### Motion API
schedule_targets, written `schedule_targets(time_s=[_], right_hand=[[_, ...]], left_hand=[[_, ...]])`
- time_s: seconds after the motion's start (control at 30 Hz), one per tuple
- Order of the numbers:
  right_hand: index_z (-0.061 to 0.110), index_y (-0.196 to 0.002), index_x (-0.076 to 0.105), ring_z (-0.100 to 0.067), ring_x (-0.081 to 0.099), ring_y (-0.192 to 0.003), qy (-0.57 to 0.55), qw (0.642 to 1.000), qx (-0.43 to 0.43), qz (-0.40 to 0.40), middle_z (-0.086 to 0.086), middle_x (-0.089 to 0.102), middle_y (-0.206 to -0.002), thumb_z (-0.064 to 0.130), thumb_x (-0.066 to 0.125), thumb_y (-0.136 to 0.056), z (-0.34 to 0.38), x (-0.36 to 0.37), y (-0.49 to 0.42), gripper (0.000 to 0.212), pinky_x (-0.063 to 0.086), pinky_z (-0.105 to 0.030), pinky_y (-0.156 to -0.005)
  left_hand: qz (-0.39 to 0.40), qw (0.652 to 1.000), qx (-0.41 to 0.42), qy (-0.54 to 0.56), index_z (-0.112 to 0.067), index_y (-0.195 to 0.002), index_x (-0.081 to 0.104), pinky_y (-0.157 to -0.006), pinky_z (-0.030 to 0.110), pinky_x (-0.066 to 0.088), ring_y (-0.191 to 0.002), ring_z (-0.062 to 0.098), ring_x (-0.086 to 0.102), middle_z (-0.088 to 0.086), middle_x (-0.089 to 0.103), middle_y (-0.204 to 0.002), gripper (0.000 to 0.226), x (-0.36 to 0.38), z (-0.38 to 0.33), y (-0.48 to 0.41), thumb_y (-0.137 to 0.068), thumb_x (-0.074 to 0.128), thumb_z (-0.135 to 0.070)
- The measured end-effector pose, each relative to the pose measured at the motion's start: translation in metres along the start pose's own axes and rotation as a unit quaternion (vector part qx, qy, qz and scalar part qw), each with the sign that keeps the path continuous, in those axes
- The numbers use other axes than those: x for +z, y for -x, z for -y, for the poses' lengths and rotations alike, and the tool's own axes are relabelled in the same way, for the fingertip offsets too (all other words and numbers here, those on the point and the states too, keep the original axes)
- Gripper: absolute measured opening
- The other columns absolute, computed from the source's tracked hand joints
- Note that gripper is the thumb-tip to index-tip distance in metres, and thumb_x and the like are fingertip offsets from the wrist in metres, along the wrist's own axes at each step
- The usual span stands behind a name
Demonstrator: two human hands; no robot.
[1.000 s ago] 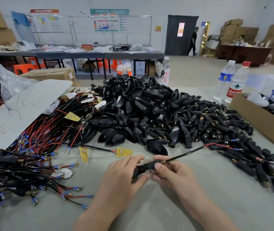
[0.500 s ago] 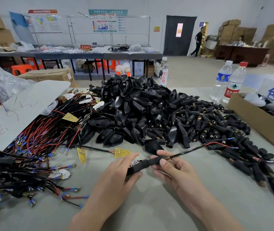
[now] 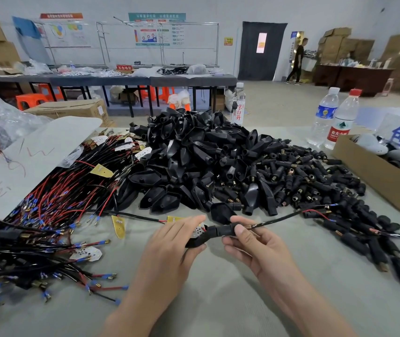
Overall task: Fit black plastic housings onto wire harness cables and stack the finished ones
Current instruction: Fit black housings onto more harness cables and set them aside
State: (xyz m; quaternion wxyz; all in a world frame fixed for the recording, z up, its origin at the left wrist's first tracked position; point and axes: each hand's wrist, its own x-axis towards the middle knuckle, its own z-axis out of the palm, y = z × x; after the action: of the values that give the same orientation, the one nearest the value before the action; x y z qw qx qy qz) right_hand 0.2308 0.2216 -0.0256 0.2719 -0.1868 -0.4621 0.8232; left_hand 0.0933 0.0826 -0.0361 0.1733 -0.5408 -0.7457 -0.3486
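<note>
Both hands work just in front of the housing heap [image 3: 194, 161], above the desk [image 3: 218, 302] | left hand [image 3: 169, 242] grip closed round the wide end of one black housing [image 3: 209, 235], steadying it | right hand [image 3: 254, 246] grip pinches its neck, where the harness cable [image 3: 279, 218] exits toward the heap's right edge, probably to seat it.

A pale grey wall [image 3: 218, 6] closes the far side of the room, hung with printed posters [image 3: 156, 30] behind a thin metal frame [image 3: 217, 45]. A dark door [image 3: 250, 57] with a bright narrow pane [image 3: 261, 42] stands right of centre. Long grey tables [image 3: 189, 81] run along the wall, with orange stools [image 3: 30, 99] beneath them. Brown cardboard boxes [image 3: 340, 45] are piled in the right corner above a dark wooden desk [image 3: 352, 76]. A person [image 3: 297, 62] walks across the bare concrete floor [image 3: 279, 103]. The light is even.
</note>
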Motion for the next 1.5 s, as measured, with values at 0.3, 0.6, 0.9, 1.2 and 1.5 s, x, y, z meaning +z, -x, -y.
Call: schedule_targets(time_s=[0.3,0.6,0.9,1.2,1.5], right_hand=[[0.001,-0.094,0.072,-0.023,0.074,-0.077,0.044,0.997,-0.007,-0.069,-0.018,0.076,-0.089,0.040,0.081,-0.063,0.000,0.000,-0.002,0.050,0.058,-0.022,-0.064],[-0.001,-0.082,0.073,-0.019,0.069,-0.059,0.093,0.990,-0.016,-0.100,-0.019,0.072,-0.073,0.052,0.072,-0.064,-0.003,0.005,-0.003,0.056,0.055,-0.021,-0.052],[0.000,-0.081,0.070,-0.021,0.069,-0.059,0.100,0.986,-0.053,-0.121,-0.021,0.072,-0.073,0.056,0.074,-0.064,-0.004,0.003,-0.002,0.059,0.055,-0.022,-0.053],[-0.011,-0.089,0.067,-0.022,0.067,-0.056,0.163,0.975,-0.102,-0.112,-0.018,0.071,-0.067,0.058,0.070,-0.066,0.000,0.004,0.001,0.073,0.054,-0.023,-0.053],[0.008,-0.065,0.050,-0.016,0.059,-0.052,0.288,0.935,-0.164,-0.128,-0.011,0.062,-0.055,0.054,0.062,-0.086,-0.004,-0.001,0.005,0.052,0.048,-0.022,-0.052]], left_hand=[[-0.023,0.999,0.037,-0.018,-0.022,-0.132,0.055,-0.095,0.024,0.041,-0.110,0.008,0.054,-0.010,0.066,-0.117,0.043,0.008,0.001,0.001,-0.090,0.054,-0.035],[-0.033,0.996,0.075,-0.032,-0.020,-0.131,0.054,-0.095,0.027,0.043,-0.109,0.012,0.057,-0.008,0.066,-0.119,0.042,0.010,-0.003,-0.001,-0.091,0.053,-0.033],[-0.017,0.998,0.055,-0.012,-0.024,-0.132,0.051,-0.095,0.028,0.044,-0.109,0.013,0.058,-0.011,0.064,-0.122,0.043,0.010,-0.009,-0.001,-0.090,0.056,-0.033],[0.014,0.997,-0.023,0.071,-0.041,-0.131,0.048,-0.093,0.016,0.040,-0.107,-0.005,0.052,-0.029,0.054,-0.113,0.054,0.007,-0.012,0.003,-0.083,0.071,-0.034],[0.115,0.968,-0.122,0.186,-0.068,-0.119,0.044,-0.079,0.005,0.039,-0.095,-0.001,0.059,-0.030,0.063,-0.100,0.047,0.009,-0.013,0.008,-0.074,0.059,-0.068]])
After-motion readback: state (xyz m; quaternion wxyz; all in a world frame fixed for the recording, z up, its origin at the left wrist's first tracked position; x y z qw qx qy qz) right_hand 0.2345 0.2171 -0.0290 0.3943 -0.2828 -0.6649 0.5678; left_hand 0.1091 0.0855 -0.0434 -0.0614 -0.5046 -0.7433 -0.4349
